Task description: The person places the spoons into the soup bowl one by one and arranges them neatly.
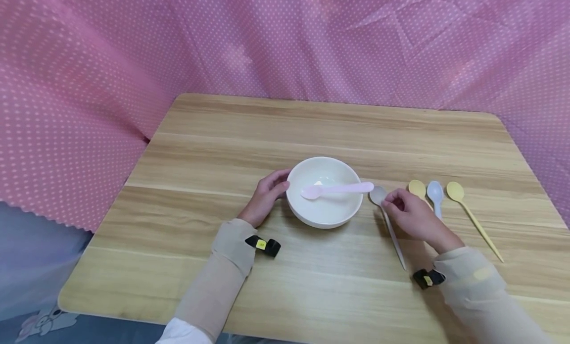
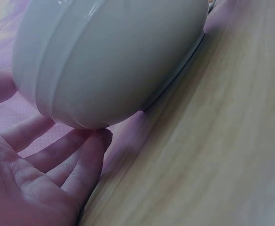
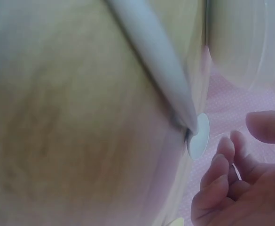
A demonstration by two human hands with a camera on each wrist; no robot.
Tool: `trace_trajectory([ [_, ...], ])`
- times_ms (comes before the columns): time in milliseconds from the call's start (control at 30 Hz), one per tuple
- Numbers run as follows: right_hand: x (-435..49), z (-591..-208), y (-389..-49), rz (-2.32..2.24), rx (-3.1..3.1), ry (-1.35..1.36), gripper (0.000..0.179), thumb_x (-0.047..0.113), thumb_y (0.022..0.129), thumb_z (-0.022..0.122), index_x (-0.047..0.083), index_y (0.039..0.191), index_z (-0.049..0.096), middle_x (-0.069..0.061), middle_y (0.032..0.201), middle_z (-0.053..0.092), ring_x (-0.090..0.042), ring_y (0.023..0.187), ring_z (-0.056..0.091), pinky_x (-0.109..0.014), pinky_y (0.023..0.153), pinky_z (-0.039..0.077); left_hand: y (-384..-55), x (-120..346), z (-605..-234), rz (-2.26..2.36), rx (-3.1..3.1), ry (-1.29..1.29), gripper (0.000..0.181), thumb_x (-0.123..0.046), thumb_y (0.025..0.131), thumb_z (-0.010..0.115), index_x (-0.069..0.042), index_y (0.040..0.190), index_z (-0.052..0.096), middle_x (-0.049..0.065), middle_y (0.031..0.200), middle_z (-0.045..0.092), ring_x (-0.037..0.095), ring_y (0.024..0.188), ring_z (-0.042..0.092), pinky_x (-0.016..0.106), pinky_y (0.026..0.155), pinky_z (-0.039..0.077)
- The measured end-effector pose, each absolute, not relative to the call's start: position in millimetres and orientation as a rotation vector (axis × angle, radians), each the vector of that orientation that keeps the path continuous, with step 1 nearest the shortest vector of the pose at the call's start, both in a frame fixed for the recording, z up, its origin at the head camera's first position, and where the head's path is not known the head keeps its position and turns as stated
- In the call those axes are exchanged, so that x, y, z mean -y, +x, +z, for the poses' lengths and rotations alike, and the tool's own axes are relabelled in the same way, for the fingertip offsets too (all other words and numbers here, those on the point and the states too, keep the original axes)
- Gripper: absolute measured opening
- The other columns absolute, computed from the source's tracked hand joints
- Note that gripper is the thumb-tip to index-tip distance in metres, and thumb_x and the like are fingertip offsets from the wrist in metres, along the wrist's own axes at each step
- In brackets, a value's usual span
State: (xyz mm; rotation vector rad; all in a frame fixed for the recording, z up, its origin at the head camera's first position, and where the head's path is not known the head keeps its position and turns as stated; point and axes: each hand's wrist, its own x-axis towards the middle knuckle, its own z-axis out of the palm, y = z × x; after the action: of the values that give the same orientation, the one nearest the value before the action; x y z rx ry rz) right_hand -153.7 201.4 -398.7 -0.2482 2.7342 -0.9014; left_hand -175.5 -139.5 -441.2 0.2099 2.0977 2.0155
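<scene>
A white bowl (image 1: 324, 213) stands on the wooden table, and a pale pink spoon (image 1: 340, 188) lies across it with the handle over the right rim. My left hand (image 1: 266, 195) holds the bowl's left side, thumb at the rim; in the left wrist view, fingertips (image 2: 92, 150) touch its outer wall. Right of the bowl lies a grey spoon (image 1: 392, 233), its head towards the bowl. Over this spoon hovers my right hand (image 1: 414, 215), fingers loosely bent. The right wrist view shows a gap between thumb and fingers, with nothing held.
To the right of the grey spoon lie a yellow spoon (image 1: 417, 187), a pale blue spoon (image 1: 435, 191) and a long-handled yellow spoon (image 1: 478, 227). The right hand partly covers the first two. A pink dotted cloth (image 1: 285, 47) hangs behind the table (image 1: 267, 131).
</scene>
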Motion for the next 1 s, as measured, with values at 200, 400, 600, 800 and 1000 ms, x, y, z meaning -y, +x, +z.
trace_trajectory([
  [200,-203.8,-401.5,-152.0,-0.885,-2.755,-0.26,0.026,0.024,0.096,0.052,0.0,0.103,0.057,-0.008,0.084,0.057,-0.019,0.075,0.049,-0.025,0.06,0.042,-175.3,138.6,-441.4,2.033,-2.114,0.226,0.04,-0.022,0.099,0.047,-0.01,0.136,0.047,0.006,0.137,0.05,0.018,0.125,0.047,0.036,0.101,0.044],
  [400,-208.3,-405.1,-151.3,-0.879,-2.736,-0.235,0.027,0.025,0.096,0.053,0.0,0.104,0.058,-0.009,0.088,0.059,-0.019,0.078,0.05,-0.025,0.061,0.043,-176.1,138.1,-443.2,2.06,-2.108,0.249,0.04,-0.02,0.098,0.047,-0.008,0.136,0.047,0.007,0.135,0.051,0.019,0.124,0.048,0.037,0.1,0.045],
  [600,-209.3,-406.0,-149.9,-0.887,-2.725,-0.242,0.024,0.021,0.094,0.056,-0.001,0.102,0.059,-0.008,0.085,0.06,-0.017,0.075,0.05,-0.024,0.059,0.043,-175.7,138.1,-443.0,2.064,-2.1,0.23,0.04,-0.019,0.098,0.048,-0.008,0.136,0.047,0.008,0.135,0.051,0.019,0.124,0.048,0.037,0.101,0.044],
  [800,-210.7,-409.1,-148.5,-0.847,-2.725,-0.245,0.02,0.019,0.092,0.058,0.0,0.097,0.062,-0.007,0.082,0.06,-0.018,0.073,0.05,-0.025,0.058,0.044,-175.6,138.1,-443.4,2.063,-2.101,0.227,0.04,-0.019,0.097,0.048,-0.008,0.136,0.047,0.007,0.136,0.051,0.019,0.125,0.048,0.036,0.101,0.044],
  [1000,-212.5,-411.4,-146.3,-0.83,-2.708,-0.237,0.018,0.018,0.091,0.06,0.001,0.095,0.062,-0.006,0.08,0.06,-0.017,0.07,0.051,-0.025,0.056,0.044,-177.0,139.1,-444.0,2.064,-2.088,0.217,0.04,-0.021,0.098,0.049,-0.009,0.136,0.047,0.006,0.136,0.051,0.019,0.125,0.047,0.037,0.101,0.044],
])
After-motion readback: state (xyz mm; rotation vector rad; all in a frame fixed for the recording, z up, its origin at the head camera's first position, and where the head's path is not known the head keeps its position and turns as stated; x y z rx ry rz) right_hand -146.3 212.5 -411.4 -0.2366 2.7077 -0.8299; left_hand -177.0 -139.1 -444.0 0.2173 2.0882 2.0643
